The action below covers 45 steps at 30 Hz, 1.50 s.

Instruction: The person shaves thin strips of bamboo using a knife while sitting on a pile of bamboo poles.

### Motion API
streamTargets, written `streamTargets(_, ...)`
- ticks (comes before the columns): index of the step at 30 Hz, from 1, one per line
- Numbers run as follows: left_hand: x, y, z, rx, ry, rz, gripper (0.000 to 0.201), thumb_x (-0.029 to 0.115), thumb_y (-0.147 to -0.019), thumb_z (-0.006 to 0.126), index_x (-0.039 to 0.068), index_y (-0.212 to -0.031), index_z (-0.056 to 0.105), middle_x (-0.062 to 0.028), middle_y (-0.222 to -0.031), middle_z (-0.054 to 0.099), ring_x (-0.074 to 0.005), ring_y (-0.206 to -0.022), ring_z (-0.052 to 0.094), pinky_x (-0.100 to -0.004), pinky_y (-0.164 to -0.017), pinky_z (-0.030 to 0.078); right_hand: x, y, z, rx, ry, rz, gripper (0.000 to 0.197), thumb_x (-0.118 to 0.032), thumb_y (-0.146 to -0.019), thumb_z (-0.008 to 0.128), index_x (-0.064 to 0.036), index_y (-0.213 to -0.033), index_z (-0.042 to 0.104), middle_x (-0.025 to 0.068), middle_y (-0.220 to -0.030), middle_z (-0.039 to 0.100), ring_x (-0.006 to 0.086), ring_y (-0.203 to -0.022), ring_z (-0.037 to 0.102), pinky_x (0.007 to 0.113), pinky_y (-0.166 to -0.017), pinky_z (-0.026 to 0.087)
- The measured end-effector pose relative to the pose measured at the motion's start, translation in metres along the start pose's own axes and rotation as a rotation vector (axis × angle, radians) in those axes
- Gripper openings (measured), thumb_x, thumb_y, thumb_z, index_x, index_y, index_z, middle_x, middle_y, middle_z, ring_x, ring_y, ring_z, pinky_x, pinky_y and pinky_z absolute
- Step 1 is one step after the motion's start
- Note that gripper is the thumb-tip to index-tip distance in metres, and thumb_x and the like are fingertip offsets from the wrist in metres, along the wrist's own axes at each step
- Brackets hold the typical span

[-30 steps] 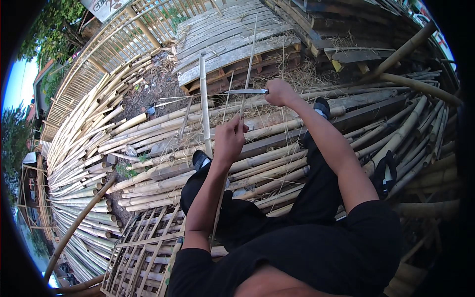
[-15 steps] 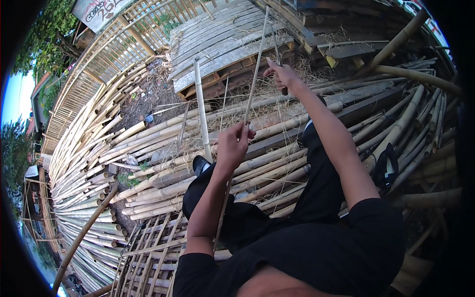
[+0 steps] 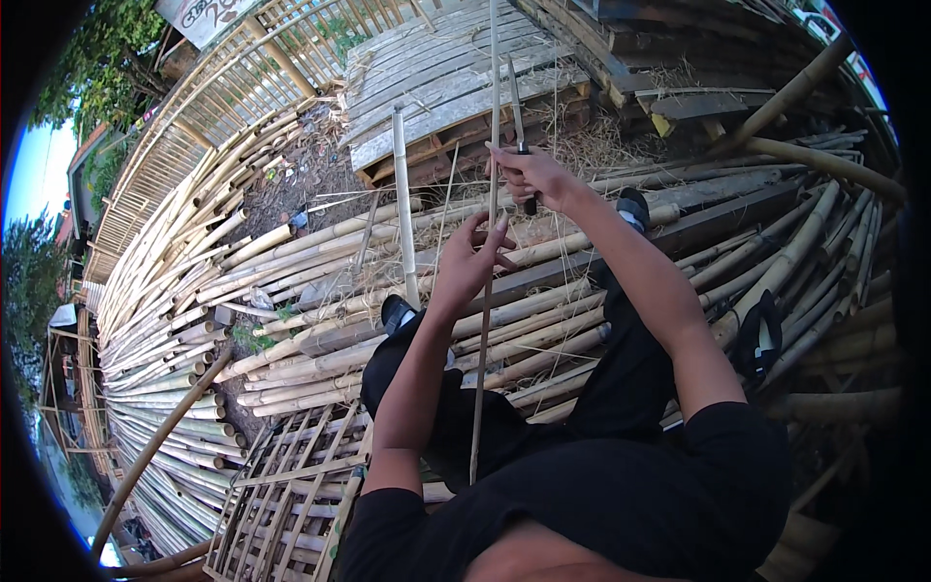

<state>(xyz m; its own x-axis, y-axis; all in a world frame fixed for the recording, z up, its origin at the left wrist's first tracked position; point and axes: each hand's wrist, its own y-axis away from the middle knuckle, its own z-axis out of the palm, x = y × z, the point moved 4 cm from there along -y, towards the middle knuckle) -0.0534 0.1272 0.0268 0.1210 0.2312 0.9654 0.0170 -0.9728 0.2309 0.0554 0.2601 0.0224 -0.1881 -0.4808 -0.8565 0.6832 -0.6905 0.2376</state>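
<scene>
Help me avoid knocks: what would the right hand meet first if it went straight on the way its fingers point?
Likely the long thin strip, just ahead of the right hand; depth is unclear, so they may already touch.

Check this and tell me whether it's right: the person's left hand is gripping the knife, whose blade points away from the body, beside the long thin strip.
One thing is wrong: the knife is in the right hand, not the left, as the head view shows. Its blade does point away from the body, beside the long thin strip.
</scene>
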Motion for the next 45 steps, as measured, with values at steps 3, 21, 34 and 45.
streamTargets(3,0.002,-0.001,0.004,-0.079,0.194,-0.037,0.035,0.032,-0.097,0.048,0.0,-0.111,0.05,-0.0052,-0.069,0.06,-0.0115,-0.052,0.06,-0.0199,-0.042,0.039,0.006,0.007,0.012,-0.033,0.094,0.028,0.028,-0.033,-0.093,0.056,-0.0098,-0.078,0.052,-0.0089,-0.05,0.03,0.0038,-0.041,0.024,0.024,-0.04,0.021)
streamTargets(21,-0.009,-0.006,-0.013,0.407,-0.481,0.201,0.032,0.021,-0.096,0.041,-0.003,-0.083,0.058,-0.0235,-0.072,0.059,-0.0418,-0.07,0.057,-0.048,-0.064,0.042,0.01,0.019,0.02,0.143,1.68,-0.078,0.027,-0.027,-0.076,0.059,-0.0016,-0.081,0.067,0.0206,-0.083,0.065,0.0351,-0.083,0.064,0.043,-0.078,0.051)
streamTargets(34,-0.009,-0.003,-0.02,0.367,-0.609,0.152,0.029,0.019,-0.095,0.044,-0.002,-0.079,0.058,-0.0231,-0.068,0.057,-0.0392,-0.067,0.057,-0.0446,-0.062,0.042,0.013,-0.014,-0.008,0.268,1.705,-0.001,0.029,-0.023,-0.073,0.058,-0.0005,-0.088,0.067,0.0216,-0.094,0.065,0.0341,-0.093,0.063,0.042,-0.082,0.051)
streamTargets(45,-0.005,0.002,-0.022,0.304,-0.531,0.066,0.03,0.021,-0.095,0.042,-0.002,-0.085,0.059,-0.021,-0.068,0.057,-0.0341,-0.065,0.057,-0.0425,-0.062,0.043,-0.007,-0.009,-0.029,0.337,1.503,0.045,0.03,-0.028,-0.079,0.058,-0.0014,-0.088,0.068,0.023,-0.088,0.065,0.0364,-0.086,0.064,0.044,-0.078,0.051)
